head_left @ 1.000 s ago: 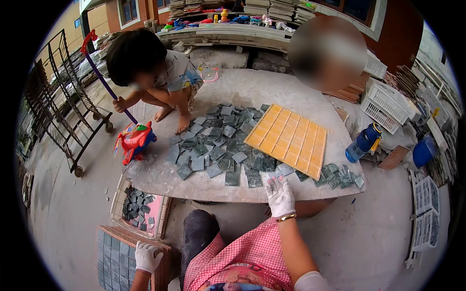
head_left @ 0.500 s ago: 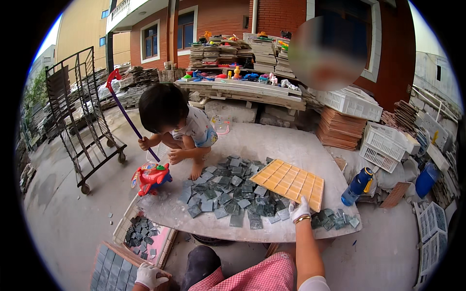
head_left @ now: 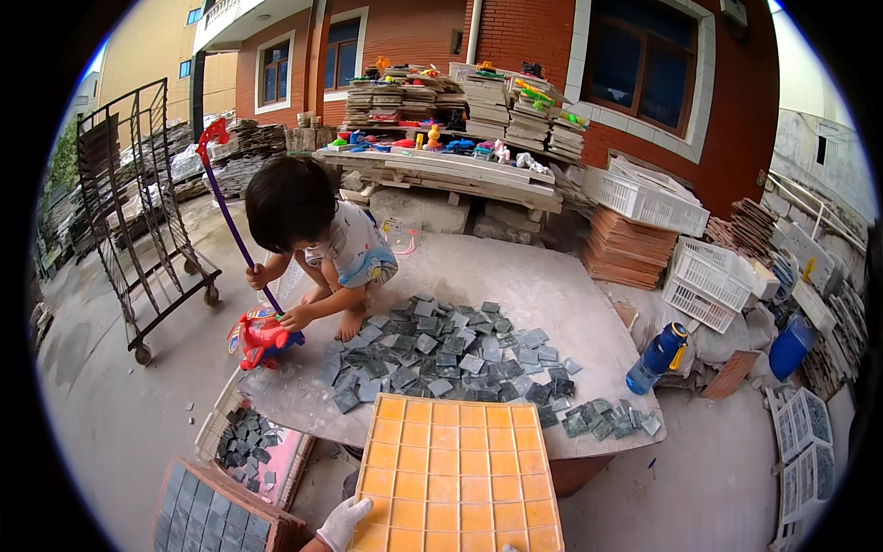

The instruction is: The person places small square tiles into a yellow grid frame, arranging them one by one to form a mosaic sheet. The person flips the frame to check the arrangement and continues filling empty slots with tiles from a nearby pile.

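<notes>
A yellow grid tray (head_left: 451, 474), its face divided into squares by pale ridges, is held in front of me above my lap. My left hand (head_left: 343, 524), in a white glove, grips its left edge near the lower corner. Only a white glove tip of my right hand (head_left: 510, 548) shows over the tray's near edge; the rest is hidden or out of view. Beyond the tray, a heap of dark grey-green stone tiles (head_left: 432, 345) lies loose on the grey board (head_left: 515, 262). No tiles sit in the visible squares.
Another person (head_left: 336, 244) crouches at the board's left, holding a push toy (head_left: 262, 340). A blue bottle (head_left: 658, 359) stands on its right side. Lower left are a basket of tiles (head_left: 248, 446) and a tile-filled panel (head_left: 207, 515). A wheeled rack (head_left: 138, 221) stands behind.
The grid tray has come from atop the tile heap to in front of me. My left hand has left the tile-filled panel and taken the tray's edge. The person's far hand now reaches the toy.
</notes>
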`<state>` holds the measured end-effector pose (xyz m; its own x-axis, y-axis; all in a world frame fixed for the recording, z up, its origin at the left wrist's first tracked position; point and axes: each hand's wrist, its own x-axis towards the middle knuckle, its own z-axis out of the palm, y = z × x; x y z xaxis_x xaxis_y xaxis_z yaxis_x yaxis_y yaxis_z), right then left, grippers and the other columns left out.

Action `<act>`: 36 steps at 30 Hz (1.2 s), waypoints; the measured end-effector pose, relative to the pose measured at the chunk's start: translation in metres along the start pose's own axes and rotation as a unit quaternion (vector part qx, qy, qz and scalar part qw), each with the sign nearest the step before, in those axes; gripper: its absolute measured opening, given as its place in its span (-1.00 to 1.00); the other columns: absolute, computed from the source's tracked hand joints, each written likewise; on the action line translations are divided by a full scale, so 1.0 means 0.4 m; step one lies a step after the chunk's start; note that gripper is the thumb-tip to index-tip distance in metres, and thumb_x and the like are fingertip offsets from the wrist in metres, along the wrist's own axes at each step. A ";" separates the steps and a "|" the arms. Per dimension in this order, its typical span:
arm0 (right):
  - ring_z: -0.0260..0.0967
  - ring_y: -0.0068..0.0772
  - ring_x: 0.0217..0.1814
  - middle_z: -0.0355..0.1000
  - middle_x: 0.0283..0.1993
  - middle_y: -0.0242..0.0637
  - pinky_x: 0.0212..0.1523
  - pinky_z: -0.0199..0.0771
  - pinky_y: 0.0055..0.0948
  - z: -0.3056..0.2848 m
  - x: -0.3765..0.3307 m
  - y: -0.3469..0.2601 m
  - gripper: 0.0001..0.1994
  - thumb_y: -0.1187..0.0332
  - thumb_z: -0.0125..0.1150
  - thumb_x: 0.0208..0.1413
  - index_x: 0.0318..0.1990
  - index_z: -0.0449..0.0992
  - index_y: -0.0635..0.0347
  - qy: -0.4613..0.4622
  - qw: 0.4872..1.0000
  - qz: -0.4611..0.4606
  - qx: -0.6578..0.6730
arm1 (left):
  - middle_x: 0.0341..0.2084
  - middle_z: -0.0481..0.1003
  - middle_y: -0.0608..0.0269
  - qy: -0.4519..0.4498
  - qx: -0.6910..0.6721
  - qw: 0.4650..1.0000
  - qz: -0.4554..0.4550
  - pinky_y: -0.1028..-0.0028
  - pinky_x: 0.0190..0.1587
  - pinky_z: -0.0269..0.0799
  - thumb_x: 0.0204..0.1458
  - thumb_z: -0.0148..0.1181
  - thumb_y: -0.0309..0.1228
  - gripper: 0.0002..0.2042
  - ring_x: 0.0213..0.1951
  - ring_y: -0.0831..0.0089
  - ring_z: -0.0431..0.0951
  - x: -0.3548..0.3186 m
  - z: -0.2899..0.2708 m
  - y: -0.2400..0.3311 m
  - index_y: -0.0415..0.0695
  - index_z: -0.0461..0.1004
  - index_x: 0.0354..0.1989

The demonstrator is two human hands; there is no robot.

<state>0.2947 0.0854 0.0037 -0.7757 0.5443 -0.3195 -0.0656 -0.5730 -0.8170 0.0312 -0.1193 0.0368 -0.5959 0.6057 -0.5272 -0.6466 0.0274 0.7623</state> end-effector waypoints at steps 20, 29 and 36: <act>0.28 -0.02 0.09 0.29 0.13 -0.06 0.02 0.35 -0.09 -0.171 0.026 -0.075 -0.38 0.10 0.06 0.09 0.27 0.12 0.14 -0.101 0.950 0.138 -0.263 | -0.17 0.51 0.03 0.118 0.417 0.893 0.118 0.37 -0.14 0.44 0.02 0.18 -0.24 -0.61 -0.18 0.19 0.54 -0.031 -0.101 -0.056 -0.26 0.41 -0.05; 0.34 -0.13 0.13 0.35 0.10 0.01 0.02 0.40 -0.29 0.081 0.422 -0.310 -0.46 0.07 0.24 0.02 0.04 0.38 0.31 -0.030 0.731 -0.218 -0.646 | 0.26 0.07 -0.13 0.260 0.662 0.622 0.329 -0.03 0.28 -0.10 -0.16 0.25 0.07 -0.18 0.31 -0.09 -0.03 0.339 -0.134 0.201 -0.09 0.13 0.26; 0.17 0.00 0.25 0.24 0.19 0.00 0.19 0.20 -0.21 0.199 0.967 -0.338 -0.35 -0.02 0.28 -0.07 0.12 0.34 0.21 0.015 0.645 -0.393 -0.656 | 0.27 0.03 -0.16 0.349 0.668 0.616 0.228 -0.04 0.28 -0.18 -0.04 -0.02 0.23 -0.18 0.31 -0.06 -0.03 0.576 -0.144 0.340 -0.05 0.05 0.31</act>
<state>-0.0464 0.3249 0.0289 -0.8125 0.3743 0.4468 0.1724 0.8866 -0.4293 -0.2217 -0.0217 -0.0026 -0.9317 0.3163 0.1785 0.3557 0.8939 0.2728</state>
